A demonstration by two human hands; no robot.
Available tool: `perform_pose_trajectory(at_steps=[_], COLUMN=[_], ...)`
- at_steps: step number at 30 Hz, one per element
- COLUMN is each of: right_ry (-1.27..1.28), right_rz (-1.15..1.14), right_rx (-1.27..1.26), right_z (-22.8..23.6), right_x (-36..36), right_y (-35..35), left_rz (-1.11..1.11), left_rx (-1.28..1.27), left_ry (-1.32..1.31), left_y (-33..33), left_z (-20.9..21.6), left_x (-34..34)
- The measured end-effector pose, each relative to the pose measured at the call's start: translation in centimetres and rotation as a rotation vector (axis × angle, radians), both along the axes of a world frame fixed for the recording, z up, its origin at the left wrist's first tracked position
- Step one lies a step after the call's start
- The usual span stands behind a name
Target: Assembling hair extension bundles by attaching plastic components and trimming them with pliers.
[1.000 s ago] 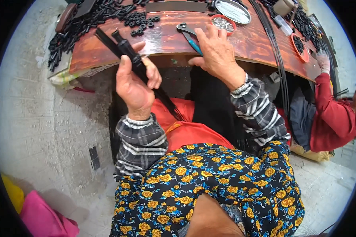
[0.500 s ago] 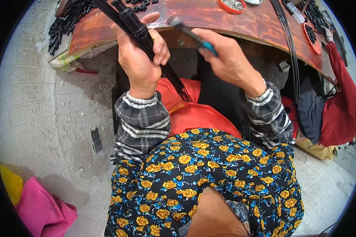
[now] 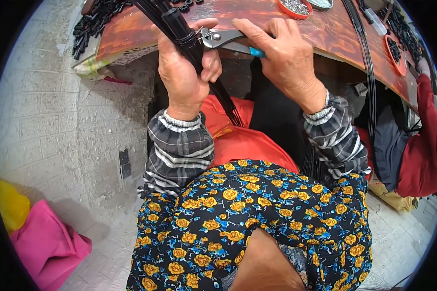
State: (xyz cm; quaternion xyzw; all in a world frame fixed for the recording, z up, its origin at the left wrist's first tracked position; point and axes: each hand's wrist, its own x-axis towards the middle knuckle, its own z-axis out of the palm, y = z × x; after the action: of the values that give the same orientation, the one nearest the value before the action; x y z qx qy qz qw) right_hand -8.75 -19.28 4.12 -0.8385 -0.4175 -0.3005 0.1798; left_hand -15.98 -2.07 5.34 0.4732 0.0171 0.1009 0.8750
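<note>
My left hand is closed round a black umbrella frame, a slanting bundle of thin ribs with a ringed plastic collar. The lower ends of its ribs reach down to the red cloth on my lap. Thin silvery wire ends stick out at the collar beside my left fingers. My right hand grips wire-cutting pliers with teal handles. Their jaws are at the wire ends, next to the collar; whether they touch the wire is too small to tell.
A wooden table bears black plastic parts, a red dish of small metal pieces, an orange dish of black pieces and long black ribs hanging over its edge. At the right a co-worker's red sleeve reaches the table.
My right hand has turned and brought the pliers left and down to the wire ends at the collar. My left hand keeps its hold on the frame. The whole view has shifted slightly.
</note>
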Motion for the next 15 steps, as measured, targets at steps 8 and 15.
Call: perform_pose_trajectory(at_steps=[8, 15], right_ry=[0.234, 0.792], right_rz=[0.536, 0.457], right_rx=[-0.121, -0.326], right_z=[4.8, 6.0], right_x=[5.0, 3.8], right_y=[-2.0, -1.1], left_rz=[0.027, -0.065], left_rx=[-0.026, -0.044], left_ry=[-0.113, -0.209], left_y=[-0.7, 0.8], left_z=[-0.3, -2.4], left_x=[-0.4, -0.3])
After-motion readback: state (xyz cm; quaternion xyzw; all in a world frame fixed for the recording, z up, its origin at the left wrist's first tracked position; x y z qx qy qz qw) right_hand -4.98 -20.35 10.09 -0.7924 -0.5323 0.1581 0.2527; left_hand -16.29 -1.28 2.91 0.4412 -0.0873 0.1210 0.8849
